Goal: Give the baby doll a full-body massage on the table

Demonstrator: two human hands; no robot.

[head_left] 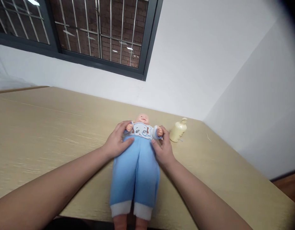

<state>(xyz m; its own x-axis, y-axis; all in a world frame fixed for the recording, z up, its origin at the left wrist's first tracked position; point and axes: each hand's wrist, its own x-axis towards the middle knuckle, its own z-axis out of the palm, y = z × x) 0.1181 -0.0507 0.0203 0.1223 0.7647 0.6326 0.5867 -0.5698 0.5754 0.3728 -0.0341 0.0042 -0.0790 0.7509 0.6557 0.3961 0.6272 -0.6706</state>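
Note:
A baby doll (pixel 137 166) lies on its back on the wooden table, its head toward the wall and its legs toward me. It wears a light blue outfit with white cuffs and an elephant face on the chest. My left hand (pixel 118 140) holds the doll's side by its arm, thumb over the blue cloth. On the other side my right hand (pixel 164 147) grips around the doll's other arm and side, with the thumb on the front. The doll's feet are cut off by the lower edge of the view.
A cream pump bottle (pixel 178 131) stands upright just right of the doll. The table (pixel 54 127) meets a white wall (pixel 185 64) at the back. A dark-framed window (pixel 142 64) with metal bars is above. A thin pale strand (pixel 209 137) lies at the right.

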